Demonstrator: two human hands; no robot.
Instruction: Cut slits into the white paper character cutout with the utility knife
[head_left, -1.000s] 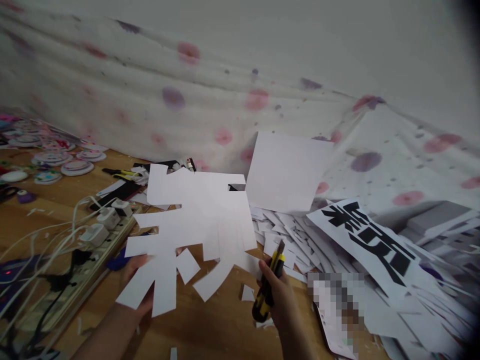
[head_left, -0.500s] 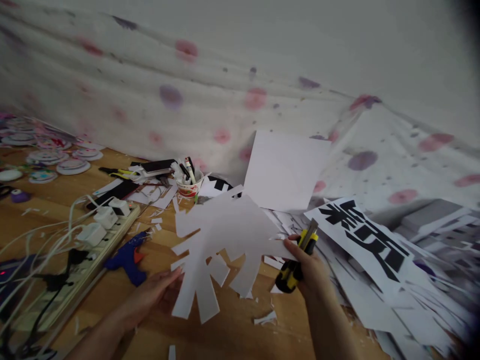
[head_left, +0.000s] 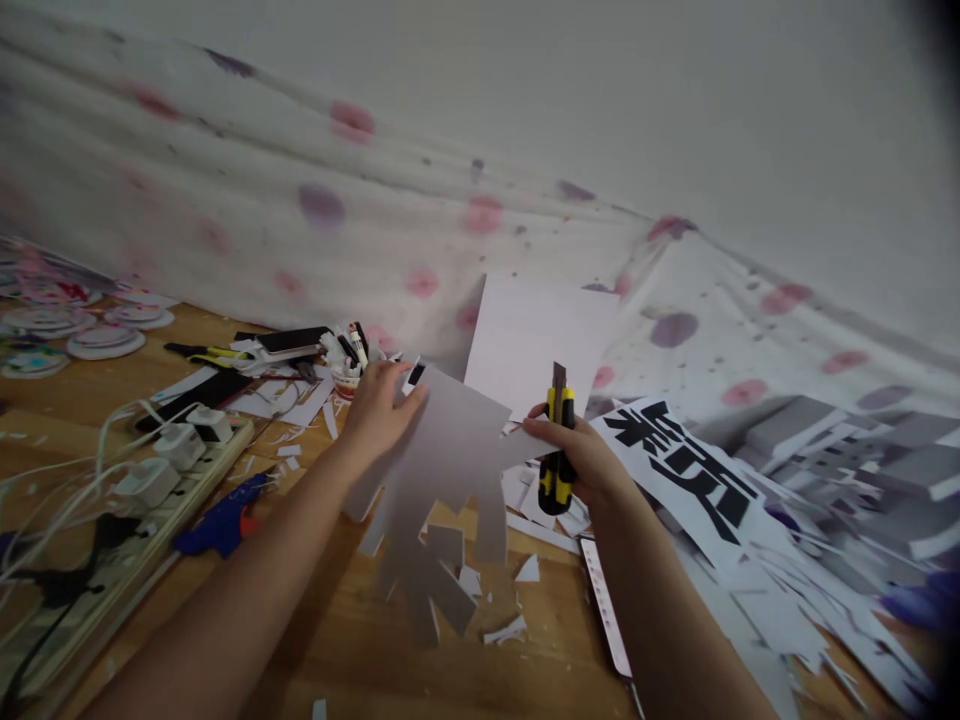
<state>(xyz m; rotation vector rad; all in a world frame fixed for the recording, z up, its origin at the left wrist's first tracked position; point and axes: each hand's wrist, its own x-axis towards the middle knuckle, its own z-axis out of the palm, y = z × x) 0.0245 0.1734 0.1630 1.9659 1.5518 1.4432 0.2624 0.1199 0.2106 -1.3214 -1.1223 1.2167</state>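
Observation:
A white cut-out board [head_left: 450, 440] with jagged strips along its lower side is held up over the wooden table [head_left: 495, 685]. My left hand [head_left: 379, 415] pinches its upper left corner, where a small black patch shows beside the thumb. At the right edge of the board, my right hand [head_left: 592, 455] is closed around a yellow and black utility knife [head_left: 556, 480], its blade out and pointing up. The same hand's fingertips touch the board's edge. Small white offcuts [head_left: 504, 630] lie below the board.
A power strip [head_left: 214, 450] with plugged-in cables and a blue glue gun [head_left: 225, 520] lie at left. Behind stand a pen cup [head_left: 346, 382] and a white sheet [head_left: 536, 335]. Right are a sheet with black characters [head_left: 682, 460], scraps and a phone-like device [head_left: 606, 605].
My left hand has moved from the board's lower left up to its top left corner. The board has turned and tilted. My right hand with the knife has shifted left and up.

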